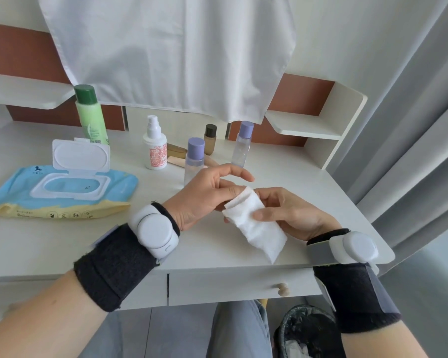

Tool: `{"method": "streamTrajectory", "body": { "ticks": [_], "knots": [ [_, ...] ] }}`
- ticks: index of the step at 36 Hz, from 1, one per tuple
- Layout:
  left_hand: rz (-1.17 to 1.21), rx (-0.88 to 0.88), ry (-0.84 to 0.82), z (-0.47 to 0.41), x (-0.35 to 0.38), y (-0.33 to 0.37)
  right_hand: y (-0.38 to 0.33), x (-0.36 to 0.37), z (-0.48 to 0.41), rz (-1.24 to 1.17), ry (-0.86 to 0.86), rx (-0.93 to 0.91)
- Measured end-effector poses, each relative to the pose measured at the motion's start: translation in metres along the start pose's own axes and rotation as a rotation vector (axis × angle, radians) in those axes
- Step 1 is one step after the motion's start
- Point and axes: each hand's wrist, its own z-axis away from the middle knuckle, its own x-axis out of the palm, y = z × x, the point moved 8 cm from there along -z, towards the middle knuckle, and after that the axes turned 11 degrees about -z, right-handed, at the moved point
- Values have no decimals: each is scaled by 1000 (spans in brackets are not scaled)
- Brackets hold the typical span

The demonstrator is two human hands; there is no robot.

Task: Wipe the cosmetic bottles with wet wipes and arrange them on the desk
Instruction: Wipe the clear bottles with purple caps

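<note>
Over the desk (62, 241), left hand (204, 195) and right hand (291, 211) pinch a soft folded wipe (256, 224).

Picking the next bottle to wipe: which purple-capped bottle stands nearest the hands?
The purple-capped bottle just behind the left hand; the second purple-capped bottle stands farther back, to its right.

- Soft, even daylight fills the view, and the white desk (62, 244) before me reads bright without burning out.
- The grey curtain (411, 125) on my right is palest between its folds.
- My left hand (204, 195) casts only a faint, blurred shadow on the desk top.
- The wet wipe (256, 228) I hold is the brightest patch, its texture nearly washed out.
- The wide lens bows the edges: the desk front curves, and my left forearm (36, 326) swells toward the corner.
- Fine detail is soft, and the bottle (157, 153) label print is unreadable.
- Under the desk, around the bin (308, 329), it is dimmer.
</note>
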Motion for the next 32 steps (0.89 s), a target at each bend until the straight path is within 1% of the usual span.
{"method": "streamTrajectory", "body": {
  "ticks": [4,8,10,13,17,19,20,22,24,26,29,32],
  "knots": [
    [-27,36,75,-3,-5,0,-2,4,0,-96,8,9],
    [-74,124,197,-2,-14,5,-1,-5,-3,-165,109,-16],
    [-83,188,291,2,-22,11,-3,-10,-3,-188,160,-42],
    [-180,266,470,9,-38,17,-6,-17,-3,-232,252,-87],
    [-252,375,643,21,-52,28,-9,-27,-5,-293,428,-185],
    [-354,434,779,33,-60,40,-10,-28,-7,-325,510,-234],
    [-410,438,848,36,-65,41,-10,-30,-7,-351,546,-262],
    [-534,374,944,39,-79,41,-13,-24,-11,-412,568,-309],
    [-629,280,899,32,-90,35,-14,-16,-16,-461,557,-341],
    [-688,218,771,21,-95,27,-16,-8,-21,-462,544,-363],
    [-791,194,579,9,-92,21,-18,7,-28,-434,512,-382],
    [-806,174,493,2,-91,16,-21,21,-33,-433,486,-407]
  ]
}}
